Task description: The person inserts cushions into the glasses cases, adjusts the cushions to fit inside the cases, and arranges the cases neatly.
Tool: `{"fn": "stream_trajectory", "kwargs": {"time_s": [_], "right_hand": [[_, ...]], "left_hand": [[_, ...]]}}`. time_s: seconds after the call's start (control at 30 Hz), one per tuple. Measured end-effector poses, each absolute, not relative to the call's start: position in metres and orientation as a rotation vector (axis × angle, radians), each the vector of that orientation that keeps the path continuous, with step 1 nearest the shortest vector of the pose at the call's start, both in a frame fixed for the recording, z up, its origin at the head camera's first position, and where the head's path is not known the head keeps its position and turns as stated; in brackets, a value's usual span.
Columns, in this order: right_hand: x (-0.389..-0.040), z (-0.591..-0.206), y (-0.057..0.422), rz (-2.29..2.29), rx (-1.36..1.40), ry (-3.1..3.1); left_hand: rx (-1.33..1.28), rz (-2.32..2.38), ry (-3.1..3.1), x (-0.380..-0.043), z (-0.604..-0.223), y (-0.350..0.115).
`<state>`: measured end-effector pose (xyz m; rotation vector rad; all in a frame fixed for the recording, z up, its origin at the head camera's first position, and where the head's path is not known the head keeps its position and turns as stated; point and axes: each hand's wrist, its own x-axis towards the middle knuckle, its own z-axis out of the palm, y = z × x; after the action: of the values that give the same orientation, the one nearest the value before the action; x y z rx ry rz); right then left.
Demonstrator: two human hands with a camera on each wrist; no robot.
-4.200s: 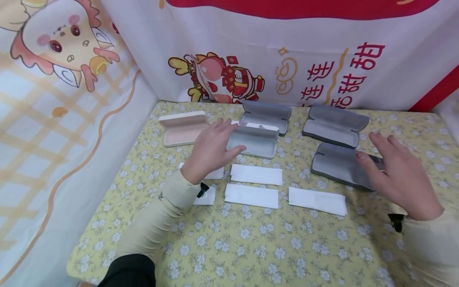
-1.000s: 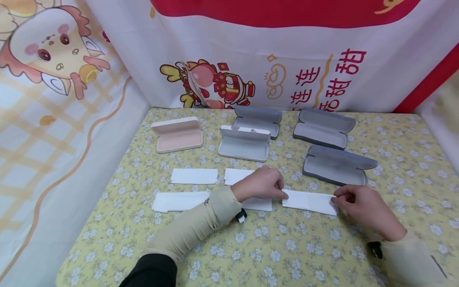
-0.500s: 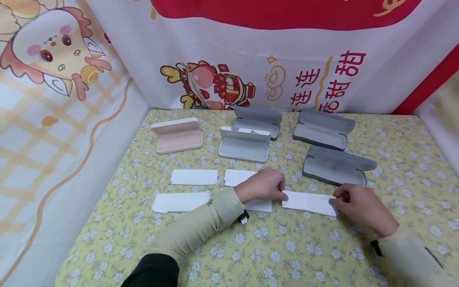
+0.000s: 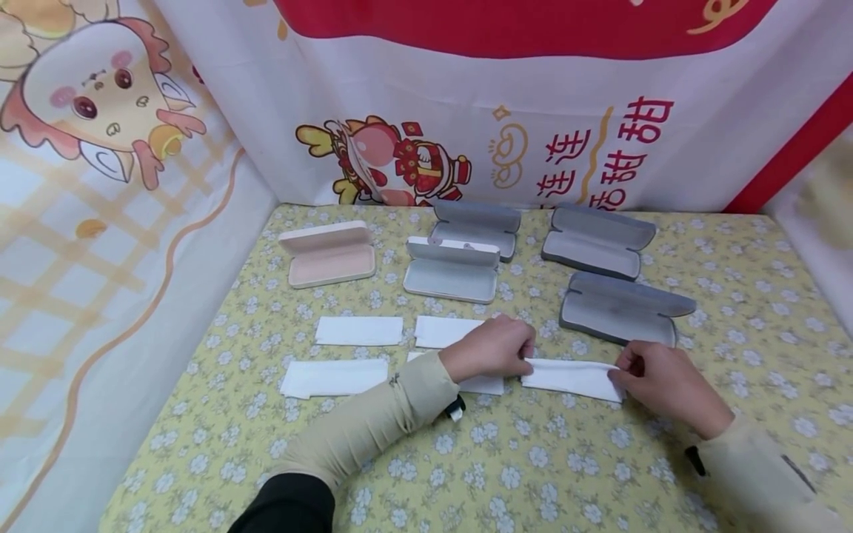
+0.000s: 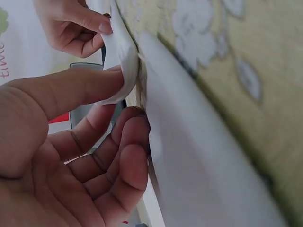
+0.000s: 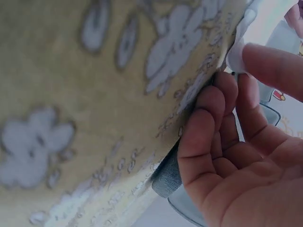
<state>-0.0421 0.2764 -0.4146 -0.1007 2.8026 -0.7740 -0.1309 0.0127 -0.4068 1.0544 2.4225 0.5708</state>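
A folded white tissue [image 4: 571, 379] lies at the right end of the front row on the table. My left hand [image 4: 493, 346] pinches its left end between thumb and fingers. At its other end, my right hand [image 4: 669, 385] pinches the right corner. The far edge between the hands looks slightly raised. In the left wrist view the tissue [image 5: 124, 56] curls up under the left thumb, and a second white tissue [image 5: 189, 146] lies flat close by. In the right wrist view the thumb and index finger hold the tissue's end [image 6: 235, 56], with the other fingers curled near the tabletop.
Several more folded tissues [image 4: 336, 376] lie left of the hands, one partly under the left forearm. Behind stand open glasses cases: a pink one [image 4: 333, 265], a white-and-grey one [image 4: 452, 280], and dark grey ones [image 4: 616, 318]. A printed curtain [image 4: 506, 89] hangs behind the flowered table [image 4: 466, 481].
Both hands have come down from above the cases to the ends of the right-hand tissue and taken hold. Over the last half second its far edge has risen slightly.
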Motion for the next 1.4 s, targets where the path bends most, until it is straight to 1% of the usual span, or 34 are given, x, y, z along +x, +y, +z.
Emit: {"fn": "stream_trajectory", "kwargs": {"time_s": [0.3,0.73,0.83,1.0,1.1,1.4], "right_hand": [[-0.036,-0.410,0.278,-0.964,0.004,2.731],[-0.032,-0.408,0.281,-1.287,0.169,2.577],[-0.033,-0.404,0.282,-1.313,0.201,2.566],[-0.036,-0.399,0.284,-1.358,0.250,2.593],[-0.037,-0.397,0.285,-1.384,0.264,2.605],[-0.034,-0.396,0.287,-1.404,0.281,2.595]], "left_hand": [[1.030,0.739,2.343,-0.131,-0.410,0.009],[0.863,1.024,2.177,-0.134,-0.411,0.006],[0.777,1.147,2.107,-0.137,-0.412,0.006],[0.551,1.405,1.928,-0.142,-0.415,0.011],[0.477,1.471,1.887,-0.144,-0.415,0.014],[0.494,1.473,1.882,-0.147,-0.412,0.017]]}}
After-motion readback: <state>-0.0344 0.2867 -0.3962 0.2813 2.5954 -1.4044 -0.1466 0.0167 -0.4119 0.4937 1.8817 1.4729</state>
